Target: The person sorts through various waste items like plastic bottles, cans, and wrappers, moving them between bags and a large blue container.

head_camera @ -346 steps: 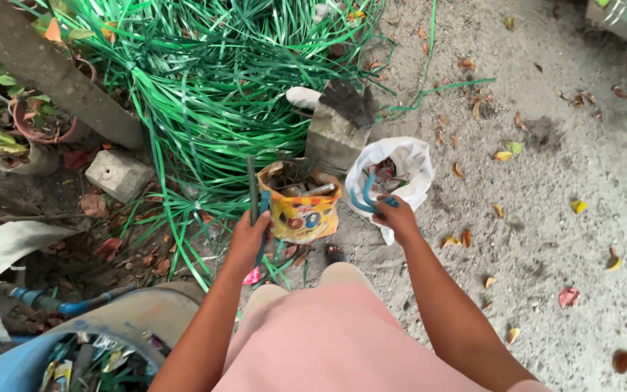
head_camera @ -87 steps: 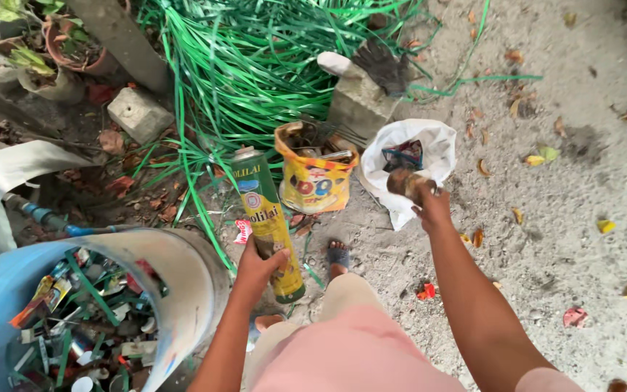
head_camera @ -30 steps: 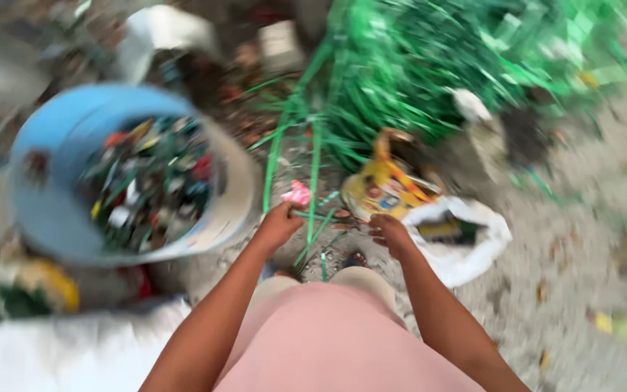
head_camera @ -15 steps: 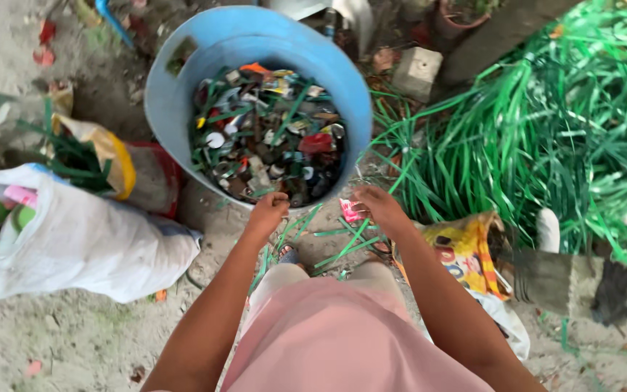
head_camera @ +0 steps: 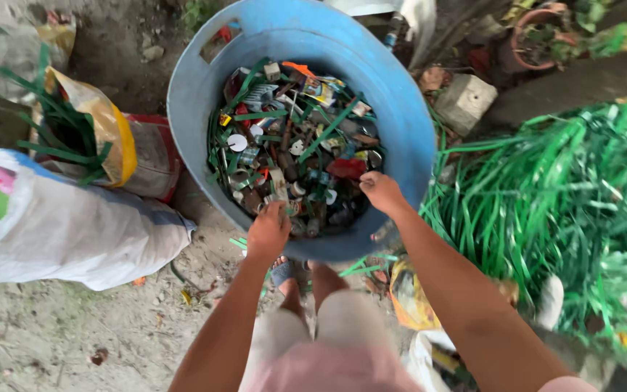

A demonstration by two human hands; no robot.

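A big blue barrel (head_camera: 408, 123) stands in front of me, filled with mixed scrap (head_camera: 292, 145): green strap pieces, caps, small cans and wrappers. My left hand (head_camera: 268, 231) reaches over the near rim, its fingertips down among the scrap at the barrel's front. My right hand (head_camera: 380, 192) is inside the barrel on the right, fingers curled down onto the scrap beside a red piece (head_camera: 346, 168). Both hands show their backs, so the fingers are hidden and I cannot tell if either grips anything.
A stuffed white sack (head_camera: 74, 232) lies to the left, with a yellow bag (head_camera: 114, 134) of green straps behind it. A pile of green strapping (head_camera: 560, 203) spreads on the right. A concrete block (head_camera: 466, 101) and a plant pot (head_camera: 546, 29) sit beyond it. Another yellow bag (head_camera: 408, 297) is by my feet.
I have leaned in closer over the barrel. Both hands went from hovering at its near rim to reaching down into the scrap.
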